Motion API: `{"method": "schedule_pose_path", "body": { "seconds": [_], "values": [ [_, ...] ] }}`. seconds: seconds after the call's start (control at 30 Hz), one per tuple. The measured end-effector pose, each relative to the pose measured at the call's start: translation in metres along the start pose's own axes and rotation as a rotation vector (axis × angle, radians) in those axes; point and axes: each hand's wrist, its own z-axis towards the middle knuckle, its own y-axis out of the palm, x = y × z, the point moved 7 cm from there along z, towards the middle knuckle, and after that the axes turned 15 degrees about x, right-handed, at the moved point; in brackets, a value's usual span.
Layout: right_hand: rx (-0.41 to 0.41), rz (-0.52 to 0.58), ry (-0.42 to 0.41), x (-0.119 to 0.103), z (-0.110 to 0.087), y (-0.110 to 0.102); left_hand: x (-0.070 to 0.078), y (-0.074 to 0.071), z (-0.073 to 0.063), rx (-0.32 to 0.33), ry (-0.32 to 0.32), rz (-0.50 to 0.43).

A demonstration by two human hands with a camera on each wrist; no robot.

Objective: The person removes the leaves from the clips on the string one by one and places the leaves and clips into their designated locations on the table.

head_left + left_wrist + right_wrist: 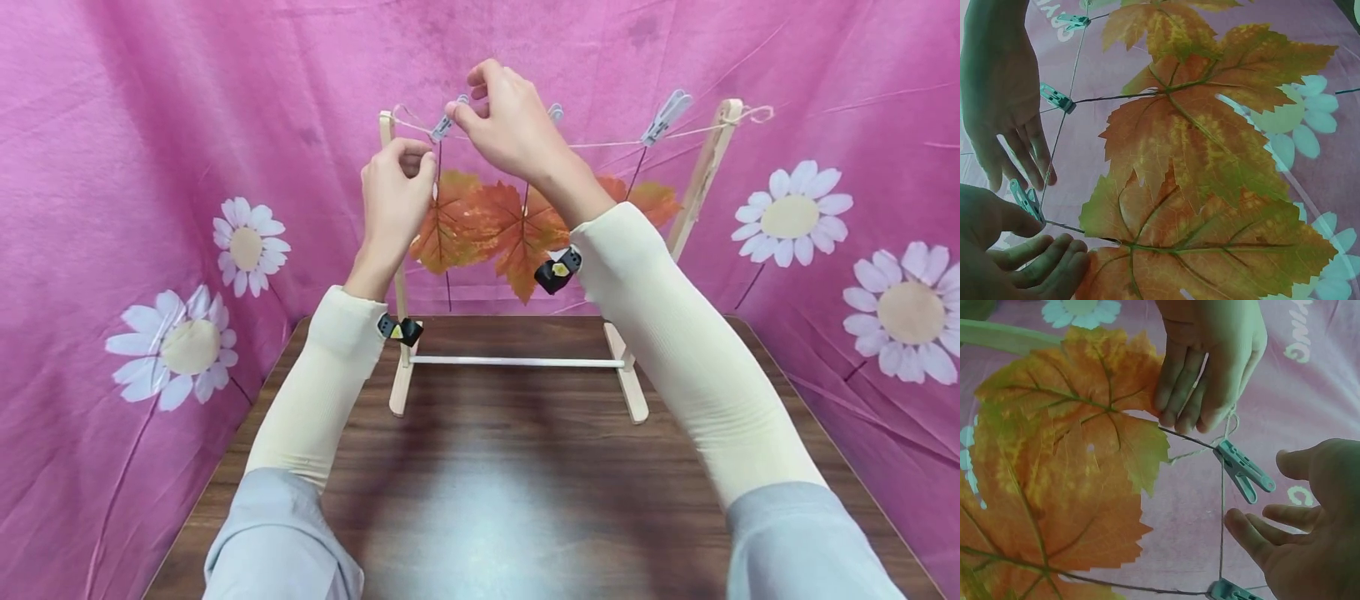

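Observation:
Three autumn leaves hang by their stems from a string (611,145), each held by a pale clothespin. At the left leaf (1210,247), my left hand (397,196) is beside the stem just below its clothespin (1242,470); thumb and fingers are slightly apart, with no grip visible. My right hand (517,125) is raised by the same clothespin, thumb and fingers spread around its handles without pinching them. The middle leaf (522,229) overlaps the left one. My right forearm partly hides the right leaf (654,202), whose clothespin (666,117) shows clearly.
The string is tied between two wooden posts; the right post (705,179) leans outward. A white rod (517,362) joins the stand's feet on a dark wooden table (480,500). A pink curtain (315,108) printed with white daisies surrounds it.

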Motion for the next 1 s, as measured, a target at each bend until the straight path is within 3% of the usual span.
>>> {"method": "schedule_pose_path", "body": {
  "seconds": [0.27,0.7,1.0],
  "values": [
    [-0.041,-0.018,0.028,-0.0034,0.0018,0.0101,0.003,0.0082,0.0071,-0.025,-0.022,-0.017],
    [0.08,0.121,0.12,0.0014,0.0041,0.0072,0.0034,0.0088,0.0085,-0.015,-0.061,-0.051],
    [0.113,0.13,0.158,0.0036,0.0062,0.0054,0.0018,0.0091,0.0088,-0.021,-0.074,-0.081]
  ]
}}
